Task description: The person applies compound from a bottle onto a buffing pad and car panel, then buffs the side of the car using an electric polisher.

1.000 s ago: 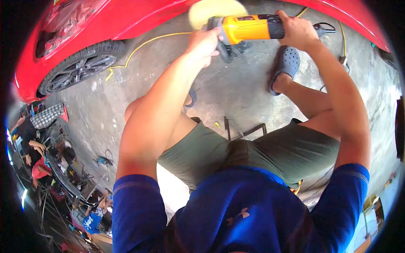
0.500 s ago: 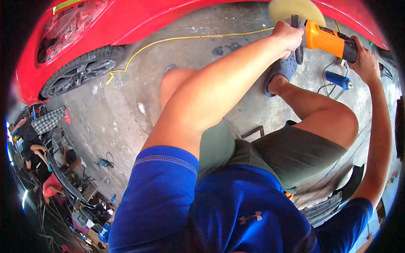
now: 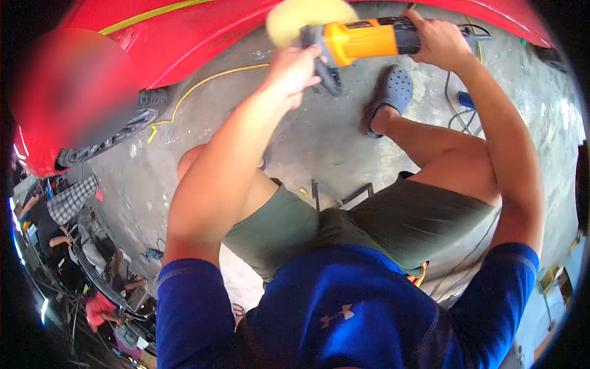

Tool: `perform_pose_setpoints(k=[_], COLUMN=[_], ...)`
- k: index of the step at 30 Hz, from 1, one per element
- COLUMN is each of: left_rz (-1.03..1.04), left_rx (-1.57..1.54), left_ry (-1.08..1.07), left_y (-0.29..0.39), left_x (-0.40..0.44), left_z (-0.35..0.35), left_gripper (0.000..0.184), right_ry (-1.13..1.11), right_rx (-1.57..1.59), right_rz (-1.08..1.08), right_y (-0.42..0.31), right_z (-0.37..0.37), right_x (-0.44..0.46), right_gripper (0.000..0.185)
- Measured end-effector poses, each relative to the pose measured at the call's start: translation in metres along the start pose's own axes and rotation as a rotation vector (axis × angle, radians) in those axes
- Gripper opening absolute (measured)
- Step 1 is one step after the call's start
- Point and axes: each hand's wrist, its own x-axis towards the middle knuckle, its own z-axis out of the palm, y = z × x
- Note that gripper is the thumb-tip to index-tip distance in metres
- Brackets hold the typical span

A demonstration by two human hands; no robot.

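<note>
An orange and black power polisher (image 3: 362, 42) with a pale yellow round pad (image 3: 310, 19) is held at the top of the view. My left hand (image 3: 294, 71) is wrapped round the black side handle (image 3: 330, 79) near its head. My right hand (image 3: 441, 42) grips the black rear end of the tool body. The pad is beside the lower side of a red car (image 3: 209, 31); whether they touch I cannot tell. Motion blurs my left hand and the pad.
A yellow cord (image 3: 209, 79) runs over the concrete floor (image 3: 135, 203). A blue cylinder (image 3: 466, 99) with dark cables lies right of my foot in a blue clog (image 3: 393, 89). Other people, one in a red shirt (image 3: 98, 307), are at far left among metal parts.
Half a second ago the polisher was farther right; both hands have brought it back left. My left arm has swung left with it. A blurred round patch now covers part of the car.
</note>
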Motion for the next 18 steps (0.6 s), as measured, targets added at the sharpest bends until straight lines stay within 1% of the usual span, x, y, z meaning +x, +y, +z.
perform_pose_setpoints(k=[1,2,5,6,9,11,14,18], left_rz=[-0.013,-0.029,-0.015,-0.015,-0.001,0.005,0.012,-0.012], left_rx=[-0.010,-0.002,-0.003,-0.015,-0.034,-0.081,-0.082,-0.079], left_ry=[0.017,0.045,0.026,-0.019,-0.103,-0.127,-0.199,-0.249], left_y=[0.002,0.004,0.008,0.008,0.009,0.010,0.014,0.023], left_x=[-0.003,0.001,0.004,0.008,0.033,0.045,0.054,0.052], left_z=[-0.003,-0.005,0.012,0.021,0.057,0.089,0.125,0.131], left_gripper=[0.030,0.034,0.036,0.037,0.036,0.033,0.031,0.030], right_ry=[-0.009,-0.074,-0.032,-0.061,0.017,-0.040,-0.124,-0.115], right_rx=[0.013,0.006,0.009,-0.018,-0.055,-0.137,-0.185,-0.172], right_rz=[-0.010,0.012,0.019,0.052,0.035,0.144,0.224,0.269], right_y=[-0.005,-0.008,0.006,0.018,0.054,0.068,0.093,0.101], right_z=[0.000,-0.004,-0.010,-0.009,-0.014,-0.025,-0.034,-0.040], right_x=[0.003,0.007,-0.004,-0.010,-0.038,-0.056,-0.079,-0.085], right_gripper=[0.084,0.084,0.084,0.085,0.085,0.085,0.082,0.078])
